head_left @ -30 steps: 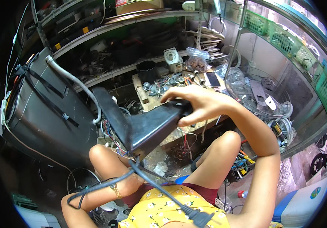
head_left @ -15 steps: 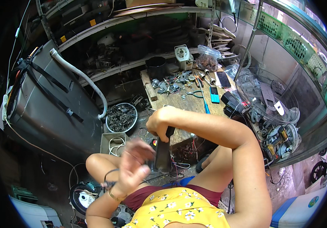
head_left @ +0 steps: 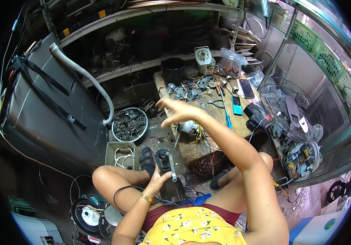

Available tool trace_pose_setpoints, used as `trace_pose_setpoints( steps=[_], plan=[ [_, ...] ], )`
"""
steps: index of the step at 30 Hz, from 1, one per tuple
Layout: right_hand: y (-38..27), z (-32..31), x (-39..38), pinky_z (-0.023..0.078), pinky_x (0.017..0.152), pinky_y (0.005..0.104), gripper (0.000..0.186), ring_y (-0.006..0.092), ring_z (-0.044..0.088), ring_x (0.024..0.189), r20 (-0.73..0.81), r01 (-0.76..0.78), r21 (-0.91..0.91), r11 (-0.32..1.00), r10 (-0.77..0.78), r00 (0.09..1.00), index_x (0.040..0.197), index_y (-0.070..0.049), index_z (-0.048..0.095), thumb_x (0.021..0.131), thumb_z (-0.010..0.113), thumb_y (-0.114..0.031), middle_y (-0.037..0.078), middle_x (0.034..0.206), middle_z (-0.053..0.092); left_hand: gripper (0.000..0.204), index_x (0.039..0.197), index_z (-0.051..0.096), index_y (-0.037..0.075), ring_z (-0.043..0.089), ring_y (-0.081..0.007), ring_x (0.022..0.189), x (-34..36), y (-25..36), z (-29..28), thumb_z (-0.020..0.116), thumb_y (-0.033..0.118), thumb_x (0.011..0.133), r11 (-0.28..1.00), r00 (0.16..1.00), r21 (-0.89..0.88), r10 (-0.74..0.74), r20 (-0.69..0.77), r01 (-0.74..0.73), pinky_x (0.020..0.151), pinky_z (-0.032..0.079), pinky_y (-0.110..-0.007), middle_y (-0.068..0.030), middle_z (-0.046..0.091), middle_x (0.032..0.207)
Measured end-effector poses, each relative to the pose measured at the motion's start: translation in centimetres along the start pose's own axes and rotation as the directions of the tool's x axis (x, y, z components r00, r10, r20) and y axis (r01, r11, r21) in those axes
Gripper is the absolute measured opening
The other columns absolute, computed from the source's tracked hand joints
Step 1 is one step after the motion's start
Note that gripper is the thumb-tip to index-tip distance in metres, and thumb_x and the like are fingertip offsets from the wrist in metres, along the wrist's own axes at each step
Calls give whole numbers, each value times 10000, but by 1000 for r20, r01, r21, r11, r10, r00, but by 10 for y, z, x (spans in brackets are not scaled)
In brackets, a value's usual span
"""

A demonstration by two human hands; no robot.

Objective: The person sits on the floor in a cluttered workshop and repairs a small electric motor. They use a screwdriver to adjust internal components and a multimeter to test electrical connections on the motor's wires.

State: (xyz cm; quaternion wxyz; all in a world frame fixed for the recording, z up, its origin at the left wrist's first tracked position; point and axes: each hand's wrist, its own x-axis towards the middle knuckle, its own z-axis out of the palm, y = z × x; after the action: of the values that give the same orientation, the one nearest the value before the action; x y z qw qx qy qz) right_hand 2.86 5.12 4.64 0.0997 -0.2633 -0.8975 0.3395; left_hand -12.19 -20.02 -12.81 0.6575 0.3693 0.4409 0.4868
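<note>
My left hand (head_left: 158,183), with a gold watch at its wrist, is closed around a long black plastic piece (head_left: 173,188) upright between my knees. Its hollow upper end carries a silver metal rod that bends downward. My right hand (head_left: 179,112) hovers over the near left corner of the wooden table (head_left: 212,118); its fingers are spread and nothing is in them. Just below that hand, a silver motor (head_left: 189,127) with coloured wires sits at the table's near edge.
On the table lie small loose parts (head_left: 191,89), pliers (head_left: 216,104), a blue screwdriver (head_left: 228,120), a blue keypad phone (head_left: 236,106) and a dark smartphone (head_left: 246,88). A basin of dark scraps (head_left: 147,130) stands left. Fan guards (head_left: 293,102) and parts crowd the right.
My right hand has let go of the black piece and lifted its fingers apart. My left hand, open and blurred before, now grips the piece. The motor and the rod have come into sight.
</note>
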Motion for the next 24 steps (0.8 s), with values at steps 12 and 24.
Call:
trace_pose_setpoints(
  steps=[12, 24],
  plan=[
    [143, 46, -31, 414, 1034, 359, 1140, 289, 524, 1211, 164, -337, 244, 909, 304, 939, 1452, -12, 329, 572, 913, -438, 210, 1336, 524, 814, 1421, 272, 3, 388, -239, 1287, 42, -6, 14, 765, 165, 794, 960, 914, 228, 234, -332, -163, 1102, 288, -344, -169, 401, 1379],
    [164, 43, -52, 490, 731, 317, 872, 180, 597, 905, 73, -395, 531, 750, 424, 903, 1315, -58, 452, 629, 905, -347, 117, 1076, 629, 855, 1384, 279, 0, 479, -260, 1197, 49, 6, 47, 827, 171, 750, 882, 813, 400, 416, -408, -250, 1051, 360, -349, -194, 485, 1302]
  ],
)
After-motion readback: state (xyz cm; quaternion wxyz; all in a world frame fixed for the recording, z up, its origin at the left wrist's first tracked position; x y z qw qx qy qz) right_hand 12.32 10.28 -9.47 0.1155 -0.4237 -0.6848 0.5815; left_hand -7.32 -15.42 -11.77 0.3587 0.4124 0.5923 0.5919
